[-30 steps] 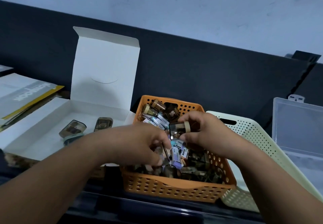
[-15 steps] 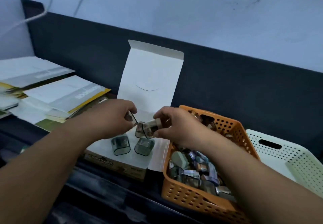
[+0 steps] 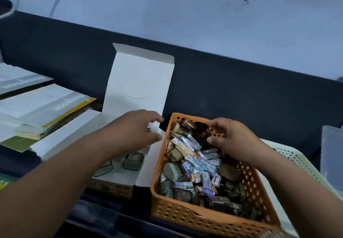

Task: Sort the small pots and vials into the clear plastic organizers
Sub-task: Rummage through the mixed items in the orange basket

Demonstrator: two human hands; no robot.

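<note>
Now, head view: both hands are over the desk.
Left hand (image 3: 137, 132): fingers spread and relaxed, holding nothing, above the white card box (image 3: 139, 82).
Right hand (image 3: 235, 141): fingers loosely bent, thumb apart, gripping nothing, over the far end of the orange basket (image 3: 204, 217).
Pots and vials (image 3: 194, 163): heaped in that basket; small, glassy, many with paper labels.
Two rounded pots (image 3: 132, 160): lying in the card box.
Basket material: perforated plastic, rectangular.
Clear organizer (image 3: 332, 154): translucent, at the right edge, beyond a cream perforated basket (image 3: 297, 159).

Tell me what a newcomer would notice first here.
The orange perforated plastic basket heaped with small pots and vials, centre right, stands out. Left of it, an open white cardboard box holds two dark pots. The left hand hovers over the box, right hand over the basket's far end.
</note>
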